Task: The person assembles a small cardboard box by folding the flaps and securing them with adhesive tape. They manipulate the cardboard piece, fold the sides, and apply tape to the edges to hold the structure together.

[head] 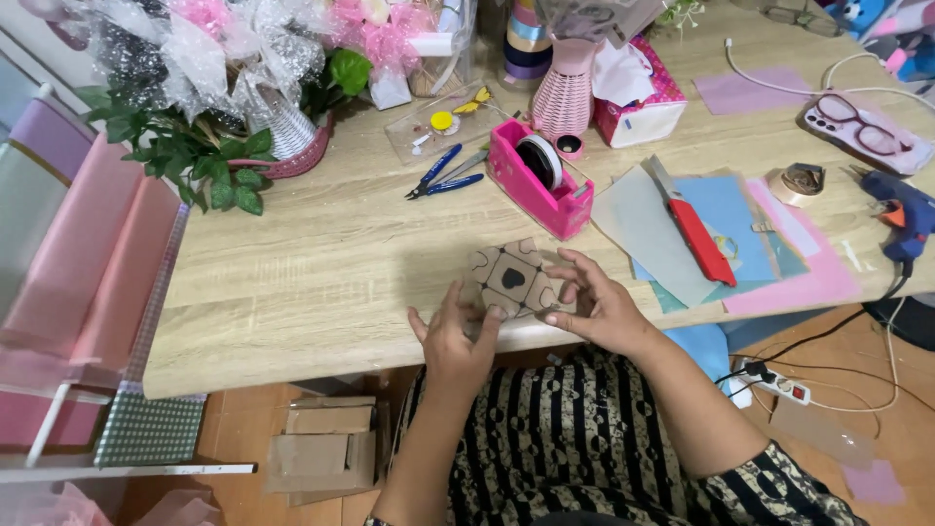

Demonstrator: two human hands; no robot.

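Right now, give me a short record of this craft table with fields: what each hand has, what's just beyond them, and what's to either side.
left hand: left hand grips the near-left edge of a small brown patterned paper piece
right hand: right hand pinches its right side
surface: pale wood table
beyond hands: pink tape dispenser, blue-handled pliers
right side: red utility knife on coloured sheets, blue glue gun
left side: pink paper rolls, green leafy basket arrangement
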